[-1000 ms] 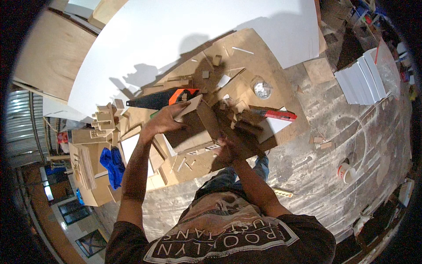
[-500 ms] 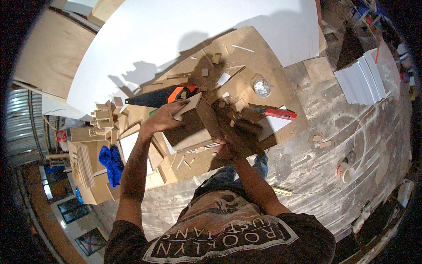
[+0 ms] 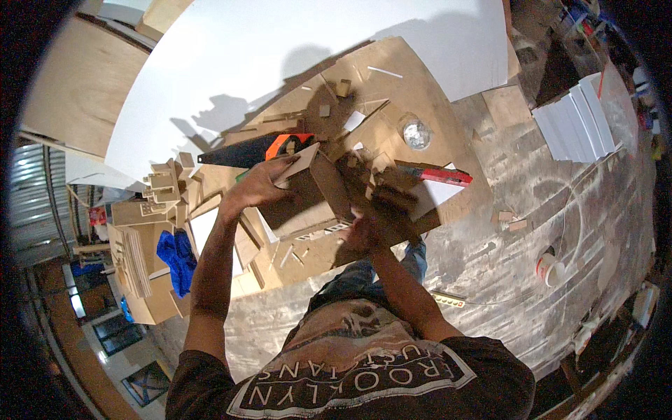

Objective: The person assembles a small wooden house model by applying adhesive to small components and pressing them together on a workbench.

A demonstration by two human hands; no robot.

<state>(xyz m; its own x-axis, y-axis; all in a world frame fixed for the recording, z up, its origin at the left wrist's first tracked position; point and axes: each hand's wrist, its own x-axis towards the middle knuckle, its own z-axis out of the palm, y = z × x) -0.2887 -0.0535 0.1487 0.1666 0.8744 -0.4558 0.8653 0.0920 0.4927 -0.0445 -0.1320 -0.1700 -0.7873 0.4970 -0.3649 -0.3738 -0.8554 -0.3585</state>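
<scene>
Dark shirt [image 3: 350, 329], printed front, worn by the person; nearest item.

Right hand [image 3: 362, 232], in shade at the lower right corner of the box, fingers bent; how far they close on it cannot be told.

Left hand [image 3: 260, 185], fingers laid along the top panel, thumb below on the inner side, the panel pinched between.

Board box [image 3: 330, 183], brown, panels meeting at angles, tilted, between the two hands over the near part of the tabletop [image 3: 420, 98].

Small sticks [image 3: 288, 255], pale, lying just below the box.

Hand tool [image 3: 446, 177], red and dark, right of the box, lying partly across a white sheet [image 3: 432, 199].

Handsaw [image 3: 241, 155], black blade, orange-and-black handle, flat just beyond the left hand, blade pointing left.

Round container [image 3: 416, 134], contents whitish and shiny, beyond the red tool.

Offcuts: one small block [image 3: 343, 87], and a thin white strip [image 3: 385, 72] toward the far edge.

Blue cloth [image 3: 175, 259], crumpled, to the left, over brown boards.

Power strip [image 3: 448, 301], pale, on the floor [image 3: 504, 273]; a bucket [image 3: 550, 269], white and red, tipped, farther right.

White panels [image 3: 574, 126], stacked, far right.

White sheet, large [image 3: 231, 63], behind the tabletop; plywood sheet [image 3: 84, 84] at its left.
</scene>
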